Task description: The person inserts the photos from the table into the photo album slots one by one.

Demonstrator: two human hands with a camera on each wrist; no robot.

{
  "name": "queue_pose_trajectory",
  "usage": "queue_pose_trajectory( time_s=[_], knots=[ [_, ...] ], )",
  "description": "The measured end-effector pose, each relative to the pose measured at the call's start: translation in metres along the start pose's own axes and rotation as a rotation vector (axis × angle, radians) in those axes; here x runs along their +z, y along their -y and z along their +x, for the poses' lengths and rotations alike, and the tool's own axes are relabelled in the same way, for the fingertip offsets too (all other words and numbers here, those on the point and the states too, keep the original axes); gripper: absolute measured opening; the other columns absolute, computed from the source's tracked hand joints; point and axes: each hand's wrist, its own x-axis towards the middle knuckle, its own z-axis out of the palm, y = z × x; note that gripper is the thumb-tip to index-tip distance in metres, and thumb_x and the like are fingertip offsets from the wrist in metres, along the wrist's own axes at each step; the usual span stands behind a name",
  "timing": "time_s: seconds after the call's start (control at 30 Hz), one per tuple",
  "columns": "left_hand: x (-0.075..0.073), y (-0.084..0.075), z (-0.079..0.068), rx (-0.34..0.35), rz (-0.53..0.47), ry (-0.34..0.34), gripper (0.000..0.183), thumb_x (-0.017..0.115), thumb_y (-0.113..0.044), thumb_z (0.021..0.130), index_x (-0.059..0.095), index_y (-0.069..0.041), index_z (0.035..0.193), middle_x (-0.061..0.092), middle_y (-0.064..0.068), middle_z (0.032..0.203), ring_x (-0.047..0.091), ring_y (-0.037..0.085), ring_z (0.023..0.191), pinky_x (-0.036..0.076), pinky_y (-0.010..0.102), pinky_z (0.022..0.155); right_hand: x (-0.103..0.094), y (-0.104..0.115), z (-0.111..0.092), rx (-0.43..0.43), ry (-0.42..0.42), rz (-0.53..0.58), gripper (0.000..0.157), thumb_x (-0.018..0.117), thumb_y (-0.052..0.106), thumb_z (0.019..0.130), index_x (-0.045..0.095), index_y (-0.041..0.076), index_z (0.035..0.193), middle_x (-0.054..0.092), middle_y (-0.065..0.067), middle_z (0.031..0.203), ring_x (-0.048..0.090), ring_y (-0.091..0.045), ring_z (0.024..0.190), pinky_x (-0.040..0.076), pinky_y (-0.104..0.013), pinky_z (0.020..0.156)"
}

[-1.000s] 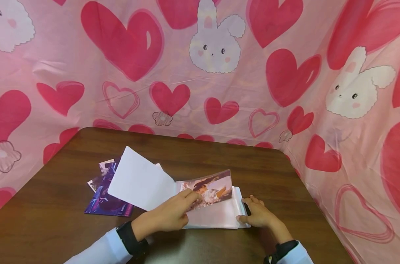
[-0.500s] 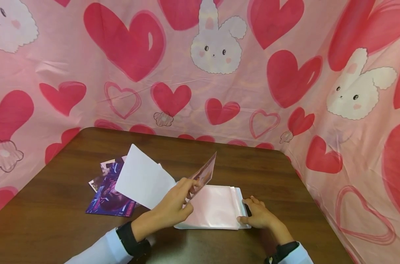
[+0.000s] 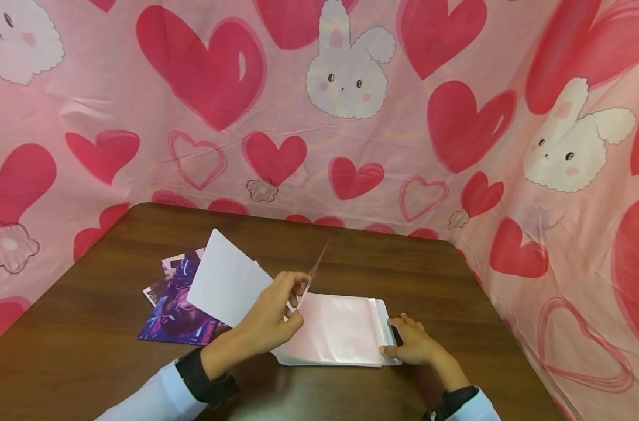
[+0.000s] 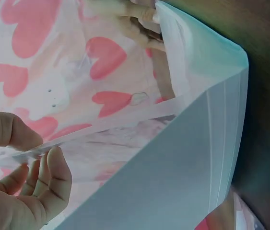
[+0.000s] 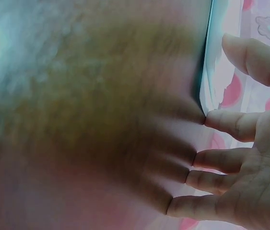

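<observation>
A photo album (image 3: 346, 327) with a white cover (image 3: 227, 278) lies open on the table, its cover raised at an angle to the left. My left hand (image 3: 267, 318) pinches a thin photo page (image 3: 314, 270) between thumb and fingers, holding it up almost edge-on above the album. In the left wrist view, the held page (image 4: 91, 132) runs toward the album's spine beside the grey-white cover (image 4: 168, 167). Pale, shiny sleeves show beneath. My right hand (image 3: 414, 342) rests at the album's right edge, thumb on it and other fingers spread on the table.
Left of the album lies a purple picture (image 3: 174, 313) over other photos (image 3: 153, 291), partly hidden by the raised cover. The brown table (image 3: 404, 257) is bordered at the back and sides by a pink hanging cloth (image 3: 293, 228) with hearts and rabbits.
My left hand has raised the photo page from lying over the sleeves to nearly upright and shifted left with it, uncovering a pale sleeve. The right hand has stayed in place.
</observation>
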Motion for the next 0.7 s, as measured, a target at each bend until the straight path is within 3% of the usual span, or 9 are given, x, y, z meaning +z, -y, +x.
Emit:
queue_pose_trajectory(
  time_s=[0.27, 0.47, 0.7],
  knots=[
    [-0.025, -0.005, -0.006, -0.053, 0.005, -0.077, 0.057, 0.059, 0.007, 0.067, 0.042, 0.006, 0.121, 0.05, 0.008, 0.094, 0.052, 0.017, 0.074, 0.048, 0.022, 0.053, 0.0, -0.001, 0.001, -0.004, 0.004, 0.001, 0.072, 0.074, 0.037, 0.076, 0.047, -0.003, 0.128, 0.025, -0.04, 0.136, 0.024, -0.057, 0.122, 0.027, -0.068, 0.09],
    [-0.052, -0.011, -0.005, -0.103, -0.001, -0.149, 0.071, 0.06, 0.013, 0.065, 0.035, 0.002, 0.13, 0.046, 0.017, 0.11, 0.051, 0.02, 0.08, 0.05, 0.024, 0.055, 0.0, -0.001, 0.0, -0.007, 0.005, 0.002, 0.073, 0.074, 0.038, 0.076, 0.046, -0.004, 0.129, 0.026, -0.041, 0.135, 0.023, -0.057, 0.122, 0.027, -0.069, 0.09],
    [-0.08, -0.012, -0.006, -0.139, 0.168, -0.194, 0.067, 0.061, 0.014, 0.06, 0.044, 0.002, 0.125, 0.045, 0.018, 0.107, 0.049, 0.022, 0.085, 0.048, 0.023, 0.054, 0.0, -0.001, 0.001, -0.011, 0.004, 0.002, 0.072, 0.074, 0.037, 0.076, 0.047, -0.004, 0.129, 0.027, -0.04, 0.135, 0.023, -0.057, 0.122, 0.027, -0.068, 0.09]
  ],
)
